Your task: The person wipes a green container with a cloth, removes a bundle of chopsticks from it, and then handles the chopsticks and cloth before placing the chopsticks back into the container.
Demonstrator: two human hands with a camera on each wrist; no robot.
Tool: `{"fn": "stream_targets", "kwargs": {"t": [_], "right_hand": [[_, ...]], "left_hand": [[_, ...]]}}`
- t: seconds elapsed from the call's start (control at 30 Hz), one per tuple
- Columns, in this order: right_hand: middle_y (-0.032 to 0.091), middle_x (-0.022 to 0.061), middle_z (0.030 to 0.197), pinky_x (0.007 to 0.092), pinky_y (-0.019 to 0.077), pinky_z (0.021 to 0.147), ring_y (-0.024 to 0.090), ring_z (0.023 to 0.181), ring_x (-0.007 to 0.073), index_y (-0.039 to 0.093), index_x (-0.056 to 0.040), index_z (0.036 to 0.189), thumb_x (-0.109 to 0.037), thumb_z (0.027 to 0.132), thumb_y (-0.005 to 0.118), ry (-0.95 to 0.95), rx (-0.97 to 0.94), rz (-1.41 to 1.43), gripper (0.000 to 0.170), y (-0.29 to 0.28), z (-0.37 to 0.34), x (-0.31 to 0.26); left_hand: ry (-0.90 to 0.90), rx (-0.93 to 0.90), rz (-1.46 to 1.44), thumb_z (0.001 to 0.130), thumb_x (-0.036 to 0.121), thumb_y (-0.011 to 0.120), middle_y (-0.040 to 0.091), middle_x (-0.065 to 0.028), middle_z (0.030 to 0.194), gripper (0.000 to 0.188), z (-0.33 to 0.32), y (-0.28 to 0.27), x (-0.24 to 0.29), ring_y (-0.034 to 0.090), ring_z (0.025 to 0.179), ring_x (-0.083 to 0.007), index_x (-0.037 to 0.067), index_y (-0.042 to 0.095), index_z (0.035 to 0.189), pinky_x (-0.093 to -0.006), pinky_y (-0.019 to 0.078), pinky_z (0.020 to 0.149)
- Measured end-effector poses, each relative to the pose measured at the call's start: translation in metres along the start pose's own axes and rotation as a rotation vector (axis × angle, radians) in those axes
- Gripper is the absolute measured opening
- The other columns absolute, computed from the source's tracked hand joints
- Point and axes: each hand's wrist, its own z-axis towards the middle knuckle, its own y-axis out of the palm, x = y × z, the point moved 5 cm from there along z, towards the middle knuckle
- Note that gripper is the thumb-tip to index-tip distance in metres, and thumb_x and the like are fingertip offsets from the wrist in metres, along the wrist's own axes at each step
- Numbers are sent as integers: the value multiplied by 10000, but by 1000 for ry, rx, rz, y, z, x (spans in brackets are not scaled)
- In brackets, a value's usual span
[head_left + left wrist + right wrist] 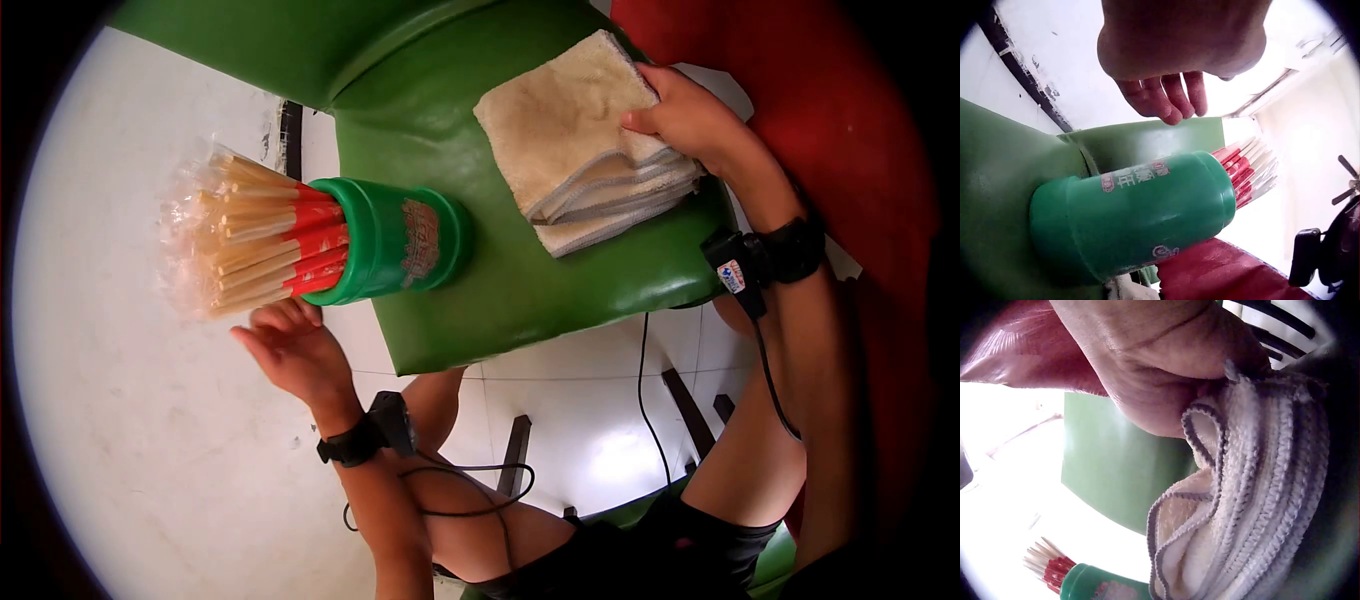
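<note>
A green plastic cup (pixel 385 245) filled with wrapped chopsticks (pixel 262 240) stands on a green padded chair seat (pixel 450 335). The chopsticks have red bands and clear wrapping at their ends. My left hand (pixel 295 350) is beside the cup's rim, fingers loosely bent and holding nothing; in the left wrist view a gap shows between the fingers (pixel 1166 103) and the cup. On the same seat lies a folded stack of cream cloths (pixel 570 130) with grey stitched edges. My right hand (pixel 695 115) grips the stack at its outer edge, thumb on top and the other fingers hidden beneath.
The green chair backrest (pixel 230 40) rises behind the seat. A red surface (pixel 850 150) lies along the right, and a pale wall (pixel 120 400) fills the left. Black cables (pixel 490 467) hang from the wrist cameras over the person's legs.
</note>
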Motion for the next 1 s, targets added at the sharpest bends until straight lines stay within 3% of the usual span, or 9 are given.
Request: {"fn": "stream_targets", "kwargs": {"t": [0.03, 0.07, 0.17, 0.3, 0.33, 0.43, 0.53, 0.63, 1.0], "right_hand": [[643, 116, 1097, 292, 469, 880, 607, 954, 159, 496, 24, 1295, -23, 852, 605, -7, 1, -6, 459, 0, 0, -1], [643, 116, 1097, 292, 469, 880, 607, 955, 160, 496, 24, 1296, -23, 851, 606, -12, -1, -11, 460, 0, 0, -2], [645, 114, 1094, 290, 470, 876, 608, 949, 158, 500, 27, 1287, -23, 849, 607, 7, -17, -4, 454, 2, -1, -4], [650, 110, 1081, 291, 474, 867, 611, 935, 155, 503, 31, 1272, -26, 848, 607, -20, 14, -10, 440, 3, 2, -1], [651, 109, 1078, 291, 475, 865, 611, 934, 155, 503, 31, 1269, -26, 848, 607, -16, 19, -11, 438, 3, 3, -1], [650, 108, 1077, 293, 475, 865, 610, 933, 155, 505, 30, 1266, -24, 846, 610, -2, 1, 5, 437, 2, 0, -4], [650, 108, 1077, 291, 474, 867, 607, 934, 152, 508, 33, 1263, -21, 845, 611, 4, -14, 14, 434, 3, -1, -6], [651, 108, 1074, 288, 472, 869, 604, 936, 149, 511, 37, 1258, -21, 848, 608, -15, -13, 11, 426, 3, 0, -5], [649, 109, 1088, 282, 469, 873, 604, 941, 145, 507, 33, 1270, -27, 843, 619, -53, 2, -37, 445, 2, 2, -4]], "left_hand": [[37, 145, 12, 1014, 442, 375, 597, -19, 826, 393, -2, 5, 4, 547, 820, -141, 114, 543, 879, -286, 405, 679], [12, -92, 2, 1000, 425, 423, 634, -11, 1062, 362, 4, 2, 4, 560, 958, -142, 108, 588, 1056, -298, 419, 727], [-211, 9, 298, 987, 299, 432, 584, -36, 1175, 301, 7, -19, -16, 515, 865, -122, 59, 534, 1137, -265, 379, 634], [-266, 109, 516, 930, 154, 433, 631, -44, 872, 202, 5, -23, -15, 513, 699, -122, 32, 594, 931, -249, 371, 590], [-98, 151, 533, 900, 97, 420, 601, -47, 773, 184, 3, -18, -8, 503, 664, -114, 17, 579, 852, -227, 359, 577], [27, 160, 503, 857, 28, 393, 509, -19, 651, 176, 3, -15, -5, 420, 560, -87, 30, 510, 725, -212, 291, 511], [-115, 37, 445, 798, -29, 360, 386, 17, 556, 202, 7, -32, -14, 291, 485, -59, 59, 414, 625, -217, 195, 454], [-109, 89, 458, 755, -50, 340, 305, 36, 526, 218, 7, -31, -17, 198, 469, -49, 85, 343, 584, -234, 125, 436], [-15, 8, 444, 771, -58, 330, 378, -3, 575, 212, 6, -25, -9, 273, 501, -71, 65, 363, 602, -233, 186, 458]]}}
